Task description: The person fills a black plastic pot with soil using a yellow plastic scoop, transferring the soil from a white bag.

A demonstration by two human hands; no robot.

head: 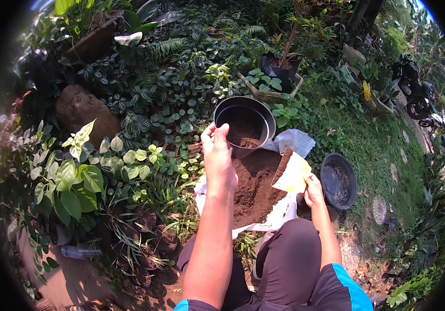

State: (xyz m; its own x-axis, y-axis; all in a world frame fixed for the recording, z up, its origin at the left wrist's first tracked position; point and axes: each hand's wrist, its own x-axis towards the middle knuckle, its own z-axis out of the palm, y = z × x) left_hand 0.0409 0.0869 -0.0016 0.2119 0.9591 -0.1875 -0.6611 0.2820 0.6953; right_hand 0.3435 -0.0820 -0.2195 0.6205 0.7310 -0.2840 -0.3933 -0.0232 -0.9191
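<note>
My left hand [219, 155] grips the near left rim of a black plastic plant pot [263, 114], thumb over the edge. The pot is tilted so its mouth faces me, and some brown soil [247, 140] lies inside. In my right hand [314, 189] is a flat yellow scoop-like piece [294, 173], its far left edge coated with dark soil. Beneath both hands a heap of fine brown potting soil [255, 186] rests on a white sack [278, 215] that bears print.
Right of the sack lies a round black basin [339, 182] with residue inside. Several small pots [166, 238] stand at lower left, near a plastic bottle [80, 252]. A large rock [84, 112] sits among leafy plants. Beyond the sack is a planter [269, 95] holding a black grow bag [280, 72].
</note>
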